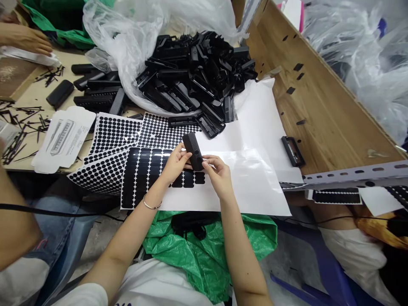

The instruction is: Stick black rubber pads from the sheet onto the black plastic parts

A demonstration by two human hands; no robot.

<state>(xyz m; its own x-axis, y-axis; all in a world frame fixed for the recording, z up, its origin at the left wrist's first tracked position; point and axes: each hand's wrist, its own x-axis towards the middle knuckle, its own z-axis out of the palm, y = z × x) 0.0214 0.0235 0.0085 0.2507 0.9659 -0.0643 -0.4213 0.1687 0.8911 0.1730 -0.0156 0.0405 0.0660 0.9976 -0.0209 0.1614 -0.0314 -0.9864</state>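
Between my two hands is a black ribbed plastic housing (193,152), tilted, its grooved face toward me. My left hand (176,163) grips its left side with thumb and fingers. At its lower right end, my right hand (218,172) pinches the edge. Under my hands lies a sheet of black rounded-rectangle stickers (143,170), with a bare white part on the right. Sheets of round black dot stickers (114,131) fan out to the left. Just beyond the held piece, several like black housings (208,123) rest on the sheets.
A large heap of black plastic parts (197,68) spills from a clear plastic bag (134,42). A wooden board (318,93) with a metal rail borders the right, one housing (292,151) beside it. An unfolded printed box (63,138) lies left. A co-worker's hand (27,38) is upper left. Green sacking (191,250) hangs below.
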